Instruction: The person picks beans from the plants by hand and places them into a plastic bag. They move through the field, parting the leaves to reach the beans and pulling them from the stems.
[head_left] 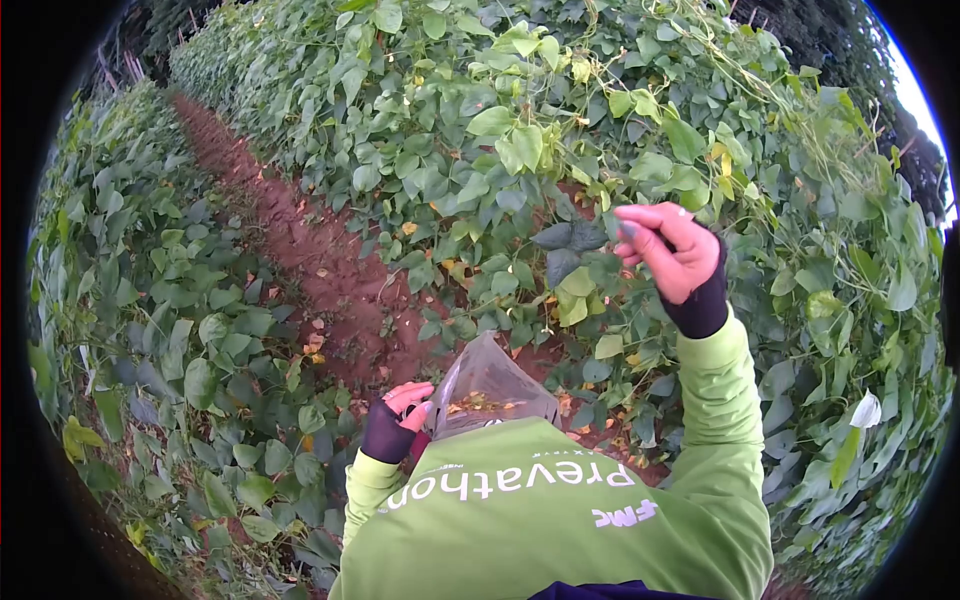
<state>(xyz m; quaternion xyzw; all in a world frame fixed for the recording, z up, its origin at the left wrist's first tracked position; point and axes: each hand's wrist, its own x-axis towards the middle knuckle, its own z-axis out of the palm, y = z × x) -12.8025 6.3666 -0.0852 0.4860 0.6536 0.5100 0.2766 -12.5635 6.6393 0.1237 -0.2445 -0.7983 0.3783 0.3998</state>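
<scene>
My right hand (674, 252), in a dark fingerless cuff, is raised among the bean-like vines. Its thumb and fingers are brought together in a pinch beside green leaves (573, 240); whatever is between the fingertips is too small to make out. Low at the left, my left hand (400, 410) is beside the left edge of a see-through plastic bag (490, 365). Its fingers are bent close to the thumb, and their grip is partly hidden. The bag stands open in front of my body, with yellowish bits showing in or through it.
Dense leafy vines (440, 150) rise ahead and to the right. Lower plants (200, 370) grow on the left. A reddish dirt path (310, 240) runs away between them, with fallen yellow leaves. A white scrap (867, 410) hangs among the right-hand foliage.
</scene>
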